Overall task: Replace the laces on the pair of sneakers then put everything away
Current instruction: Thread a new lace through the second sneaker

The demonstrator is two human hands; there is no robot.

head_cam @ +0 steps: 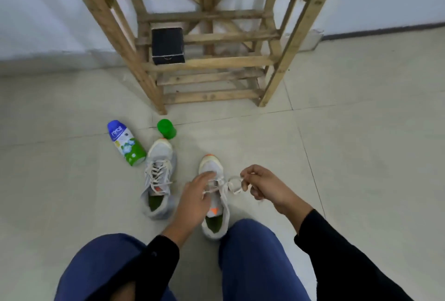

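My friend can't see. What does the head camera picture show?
A person's right hand pinches a loop of white lace on a grey mesh sneaker while the left hand rests on it. A second grey sneaker, a blue-and-green plastic bottle and a slatted wooden rack are nearby.

The left hand point(195, 194) reaches forward from between the knees with its back turned up. Its fingers point(207, 176) are stretched nearly straight and lie over the lacing of the sneaker point(212, 166). The thumb is hidden under the hand, so it cannot be seen if it pinches anything. The right hand point(262, 185) is just beside it, a little farther to the right, with the wrist bent and the fingers curled. Its fingertips pinch a loop of the white lace point(232, 186), which runs across to the left hand. Both forearms come from below in black sleeves point(337, 252), and both wrists are bare.
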